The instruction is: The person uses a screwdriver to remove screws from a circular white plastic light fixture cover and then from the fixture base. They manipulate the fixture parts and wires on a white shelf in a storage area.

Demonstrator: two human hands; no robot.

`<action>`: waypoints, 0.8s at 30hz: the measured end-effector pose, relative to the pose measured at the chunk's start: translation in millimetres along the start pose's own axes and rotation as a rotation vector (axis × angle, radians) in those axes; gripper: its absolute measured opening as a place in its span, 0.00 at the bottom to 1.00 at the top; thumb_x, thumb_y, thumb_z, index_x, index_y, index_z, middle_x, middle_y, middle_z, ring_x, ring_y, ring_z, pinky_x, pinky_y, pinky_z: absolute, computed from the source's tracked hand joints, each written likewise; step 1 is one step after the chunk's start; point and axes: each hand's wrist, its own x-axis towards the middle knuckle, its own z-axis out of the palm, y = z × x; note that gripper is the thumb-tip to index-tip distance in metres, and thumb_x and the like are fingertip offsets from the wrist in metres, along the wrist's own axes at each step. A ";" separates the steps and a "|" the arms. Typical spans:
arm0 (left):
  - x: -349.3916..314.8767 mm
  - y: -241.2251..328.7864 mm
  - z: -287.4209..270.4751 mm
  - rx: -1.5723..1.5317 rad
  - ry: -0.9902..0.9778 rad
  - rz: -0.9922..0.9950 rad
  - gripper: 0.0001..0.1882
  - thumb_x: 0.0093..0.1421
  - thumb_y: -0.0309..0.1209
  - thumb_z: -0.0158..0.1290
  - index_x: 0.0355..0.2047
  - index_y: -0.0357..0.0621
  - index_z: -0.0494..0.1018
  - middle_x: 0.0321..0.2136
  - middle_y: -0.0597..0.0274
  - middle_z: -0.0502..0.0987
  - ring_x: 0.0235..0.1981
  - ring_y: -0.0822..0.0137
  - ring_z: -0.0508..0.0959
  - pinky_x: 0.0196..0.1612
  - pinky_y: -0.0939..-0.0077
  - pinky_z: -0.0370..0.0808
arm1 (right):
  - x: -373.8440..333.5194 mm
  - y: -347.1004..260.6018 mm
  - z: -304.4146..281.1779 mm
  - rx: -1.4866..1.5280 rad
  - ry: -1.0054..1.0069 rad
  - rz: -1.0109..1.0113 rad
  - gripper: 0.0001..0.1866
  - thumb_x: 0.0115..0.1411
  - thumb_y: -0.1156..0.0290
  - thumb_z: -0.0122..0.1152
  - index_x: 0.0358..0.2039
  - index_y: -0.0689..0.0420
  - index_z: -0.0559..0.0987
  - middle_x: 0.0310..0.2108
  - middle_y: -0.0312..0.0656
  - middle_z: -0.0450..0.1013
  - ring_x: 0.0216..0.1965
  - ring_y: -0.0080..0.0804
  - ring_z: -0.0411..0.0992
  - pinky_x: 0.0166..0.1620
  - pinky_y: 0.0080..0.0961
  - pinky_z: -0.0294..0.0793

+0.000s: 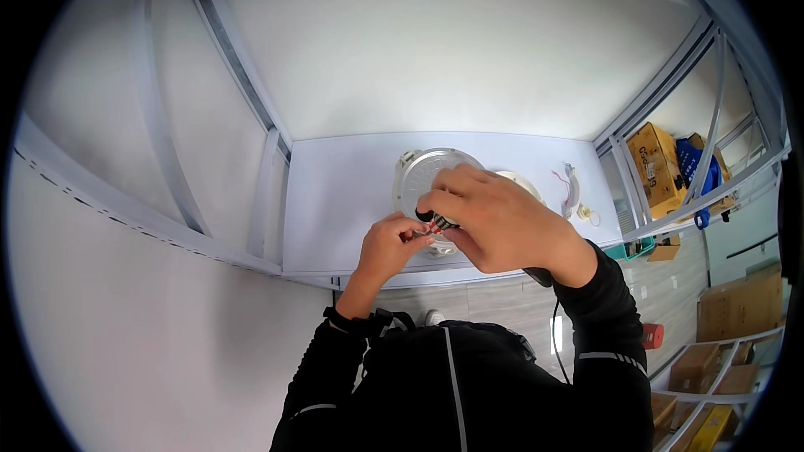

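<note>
1. Round metal lamp fitting (423,174) lies on the white table (335,201), partly hidden behind both hands.
2. Right hand (494,218) has its fingers curled around a small black tool (437,220); tip sits over the fitting's near edge.
3. Left hand (389,244) pinches thin red wires (419,233) just beside that tool; loose cable (572,188) lies well apart to the right.

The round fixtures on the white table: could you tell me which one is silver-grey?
The larger round fixture, lying left, partly under the right hand, is silver-grey metal; the smaller disc peeking out right of that hand is white.
</note>
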 end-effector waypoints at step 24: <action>-0.8 -5.4 7.5 -0.099 0.027 -0.022 0.12 0.53 0.30 0.74 0.33 0.41 0.84 0.24 0.66 0.75 0.23 0.71 0.71 0.28 0.72 0.71 | 4.6 -5.3 10.8 -0.171 -0.005 -0.014 0.22 0.57 0.60 0.74 0.48 0.54 0.78 0.35 0.39 0.74 0.36 0.42 0.77 0.37 0.36 0.75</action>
